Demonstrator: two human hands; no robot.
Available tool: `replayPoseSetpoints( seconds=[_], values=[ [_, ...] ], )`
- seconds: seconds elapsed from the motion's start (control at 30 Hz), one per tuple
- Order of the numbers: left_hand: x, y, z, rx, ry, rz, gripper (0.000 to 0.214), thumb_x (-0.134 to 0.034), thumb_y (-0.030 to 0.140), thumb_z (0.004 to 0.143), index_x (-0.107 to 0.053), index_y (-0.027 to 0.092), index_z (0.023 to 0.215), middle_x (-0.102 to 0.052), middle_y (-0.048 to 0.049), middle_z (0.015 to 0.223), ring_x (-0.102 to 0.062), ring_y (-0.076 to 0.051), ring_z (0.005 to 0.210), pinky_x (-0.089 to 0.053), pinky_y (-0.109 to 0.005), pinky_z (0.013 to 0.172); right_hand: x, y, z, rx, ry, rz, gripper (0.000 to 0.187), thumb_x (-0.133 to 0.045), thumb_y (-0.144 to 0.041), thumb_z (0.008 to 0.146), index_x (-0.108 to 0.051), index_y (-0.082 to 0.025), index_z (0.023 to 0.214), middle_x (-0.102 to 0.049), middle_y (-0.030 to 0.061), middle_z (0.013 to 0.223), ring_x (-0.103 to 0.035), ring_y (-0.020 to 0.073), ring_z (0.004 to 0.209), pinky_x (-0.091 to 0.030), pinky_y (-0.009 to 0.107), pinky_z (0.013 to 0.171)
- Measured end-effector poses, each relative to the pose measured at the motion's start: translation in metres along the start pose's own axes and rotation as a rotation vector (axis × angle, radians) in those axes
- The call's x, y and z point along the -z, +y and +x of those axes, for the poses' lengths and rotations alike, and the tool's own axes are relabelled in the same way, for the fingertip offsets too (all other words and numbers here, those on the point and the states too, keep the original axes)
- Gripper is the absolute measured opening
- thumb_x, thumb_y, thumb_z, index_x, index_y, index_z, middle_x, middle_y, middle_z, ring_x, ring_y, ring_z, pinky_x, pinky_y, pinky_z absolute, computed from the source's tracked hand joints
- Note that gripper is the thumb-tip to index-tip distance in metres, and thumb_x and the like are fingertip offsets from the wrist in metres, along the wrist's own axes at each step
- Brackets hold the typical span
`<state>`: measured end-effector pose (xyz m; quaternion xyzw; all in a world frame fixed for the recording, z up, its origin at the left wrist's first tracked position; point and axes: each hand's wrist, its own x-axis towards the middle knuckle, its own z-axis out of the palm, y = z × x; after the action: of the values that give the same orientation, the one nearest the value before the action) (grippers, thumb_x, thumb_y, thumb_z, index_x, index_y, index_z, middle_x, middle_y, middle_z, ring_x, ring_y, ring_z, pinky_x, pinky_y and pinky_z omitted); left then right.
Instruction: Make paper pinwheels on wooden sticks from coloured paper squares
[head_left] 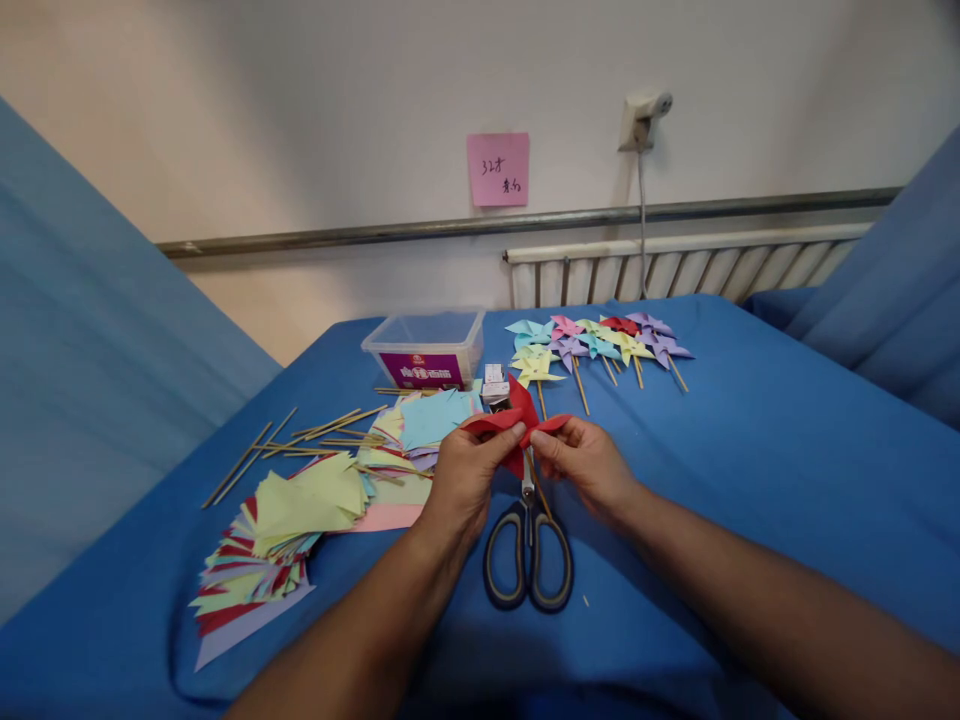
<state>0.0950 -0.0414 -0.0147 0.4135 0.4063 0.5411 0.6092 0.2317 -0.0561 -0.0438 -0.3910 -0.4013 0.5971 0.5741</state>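
Observation:
Between my two hands is a red paper pinwheel (527, 402), its blades folded toward the middle. My left hand (474, 462) pinches it from the left, the thumb pressed near its centre. From the other side my right hand (586, 462) grips a right-hand blade between thumb and fingers. A thin wooden stick (541, 490) slants down below the pinwheel; whether it is joined to the paper is hidden. Scissors with dark handles (529, 555) lie on the table under my hands, their blades partly covered. Just behind the pinwheel stands a small white box (495, 385).
Finished pinwheels in several colours (600, 345) lie at the back right. A clear plastic tub (424, 345) stands at the back. On the left are loose sticks (322, 430), pale blue sheets (439, 415) and a fanned paper stack (255, 570). Blue cloth (750, 480) covers the table.

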Motion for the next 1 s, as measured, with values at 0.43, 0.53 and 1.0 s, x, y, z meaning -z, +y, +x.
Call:
replayPoseSetpoints(
  seconds=[0.43,0.53,1.0],
  values=[
    [-0.004,0.003,-0.005,-0.034,-0.032,0.039,0.022,-0.084,0.025,0.061,-0.072,0.015,0.077,-0.071,-0.0027,0.073,-0.062,-0.015,0.068,-0.049,-0.027,0.071,0.0,-0.005,-0.006,-0.039,-0.109,0.107,0.029,-0.077,-0.042,0.074,-0.061,-0.019,0.074,-0.06,-0.0035,0.059,-0.051,0.0087,0.051,-0.037,0.023,0.051],
    [-0.005,0.005,-0.006,-0.029,-0.045,0.03,0.021,-0.084,0.024,0.061,-0.073,0.015,0.077,-0.072,-0.0031,0.074,-0.063,-0.015,0.067,-0.05,-0.028,0.071,0.001,-0.008,-0.006,-0.058,-0.125,0.115,0.028,-0.079,-0.04,0.072,-0.061,-0.019,0.073,-0.06,-0.0037,0.058,-0.051,0.0091,0.051,-0.037,0.024,0.051],
    [-0.006,0.007,-0.008,-0.01,-0.061,-0.016,0.022,-0.085,0.021,0.061,-0.073,0.013,0.078,-0.072,-0.0031,0.072,-0.064,-0.014,0.065,-0.05,-0.026,0.07,0.001,-0.014,-0.007,-0.066,-0.151,0.109,0.029,-0.08,-0.037,0.069,-0.058,-0.02,0.076,-0.06,-0.0048,0.056,-0.05,0.0092,0.049,-0.037,0.024,0.051]
  ],
)
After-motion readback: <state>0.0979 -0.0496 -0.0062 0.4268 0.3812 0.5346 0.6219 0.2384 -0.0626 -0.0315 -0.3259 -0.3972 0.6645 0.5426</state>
